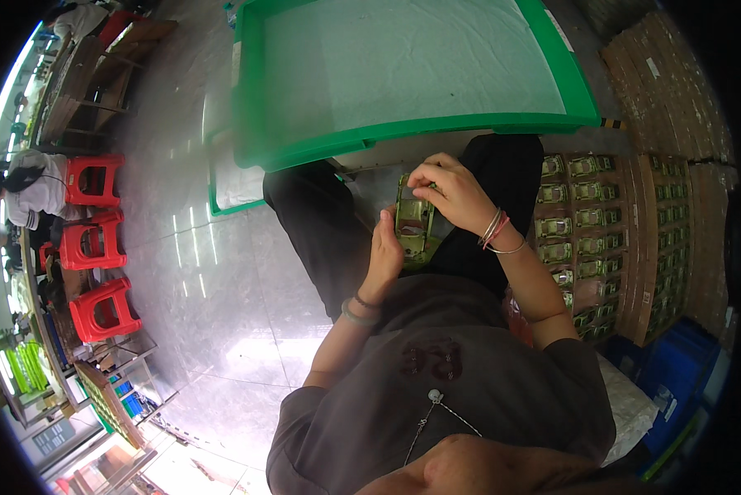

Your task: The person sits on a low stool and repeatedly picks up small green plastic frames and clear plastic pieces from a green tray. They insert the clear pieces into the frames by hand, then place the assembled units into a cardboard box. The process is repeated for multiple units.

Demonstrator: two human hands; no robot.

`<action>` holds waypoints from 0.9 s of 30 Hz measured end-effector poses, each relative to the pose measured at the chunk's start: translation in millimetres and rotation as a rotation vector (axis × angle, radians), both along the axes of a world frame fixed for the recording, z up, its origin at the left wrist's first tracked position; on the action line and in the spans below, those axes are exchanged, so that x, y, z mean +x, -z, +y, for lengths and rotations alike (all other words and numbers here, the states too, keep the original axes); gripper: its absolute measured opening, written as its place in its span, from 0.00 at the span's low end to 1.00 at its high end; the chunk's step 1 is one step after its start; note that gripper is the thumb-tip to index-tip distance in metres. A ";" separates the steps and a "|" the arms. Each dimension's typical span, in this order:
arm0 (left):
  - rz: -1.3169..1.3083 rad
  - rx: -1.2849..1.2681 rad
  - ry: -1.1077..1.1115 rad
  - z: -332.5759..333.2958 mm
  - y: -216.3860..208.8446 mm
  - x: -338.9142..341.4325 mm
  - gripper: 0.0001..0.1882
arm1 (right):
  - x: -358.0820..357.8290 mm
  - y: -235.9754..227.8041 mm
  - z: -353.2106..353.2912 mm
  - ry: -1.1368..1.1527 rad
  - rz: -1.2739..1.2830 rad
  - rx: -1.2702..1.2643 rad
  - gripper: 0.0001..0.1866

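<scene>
A green toy car body (414,221) is held upright over my lap, its long side pointing away from me. My left hand (384,252) grips it along the left side and near end, with the thumb raised beside it. Over its far end is my right hand (453,190), fingers curled and thumb pressed toward the forefinger. Whatever those fingertips pinch, if anything, is too small to make out. Dark gaps and a brownish patch show inside the car body's frame.
A green-rimmed tray (420,124) with a pale lining stands just past my knees. To my right, cardboard trays (644,247) carry rows of similar green car bodies. A blue crate (676,371) sits at the lower right. Red stools (105,309) and seated people line the left.
</scene>
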State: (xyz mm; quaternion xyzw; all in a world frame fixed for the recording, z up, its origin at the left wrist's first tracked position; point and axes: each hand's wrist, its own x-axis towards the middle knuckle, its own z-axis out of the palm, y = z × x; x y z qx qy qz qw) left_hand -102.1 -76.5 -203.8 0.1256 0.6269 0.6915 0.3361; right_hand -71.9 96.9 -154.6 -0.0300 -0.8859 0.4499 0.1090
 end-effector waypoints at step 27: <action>0.234 -0.125 -0.086 23.8 3.0 -5.3 0.09 | 13.1 24.0 -36.2 0.297 0.139 0.131 0.15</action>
